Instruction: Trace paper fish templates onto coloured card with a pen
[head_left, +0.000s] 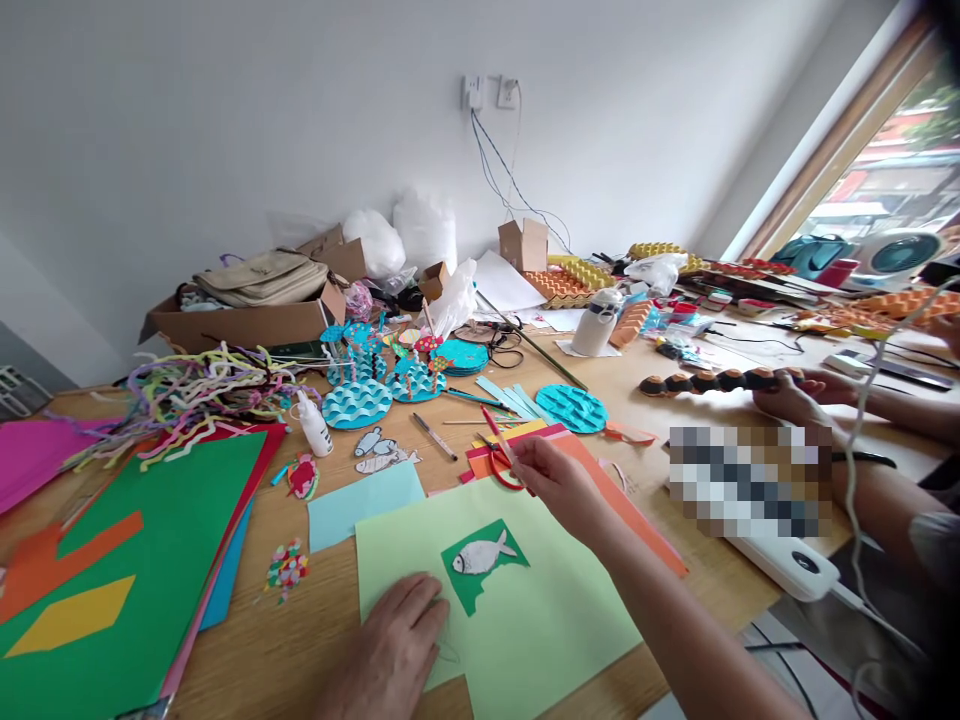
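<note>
My left hand (pixel 399 640) lies on a light green sheet of paper (pixel 570 620), fingers resting flat at its near left part. Thin curved lines show beside the fingers. A grey-white paper fish (pixel 480 557) lies on a dark green scrap (pixel 470 598) with a notched lower edge, on the same sheet. Above the sheet's far edge, my right hand (pixel 559 480) is closed around a slim red pen (pixel 495 432), held at a slant. Red-handled scissors (pixel 504 484) lie just behind that hand, partly hidden by it. Orange paper (pixel 637 515) sticks out beneath the light green sheet.
Coloured sheets (pixel 187 560) and pipe cleaners (pixel 202 390) cover the left side. A glue bottle (pixel 313 425), a black pen (pixel 435 437) and blue discs (pixel 356 403) stand or lie behind. At right, another person's hands (pixel 787 400) hold a dark egg-carton strip (pixel 705 382) near a power strip (pixel 795 565).
</note>
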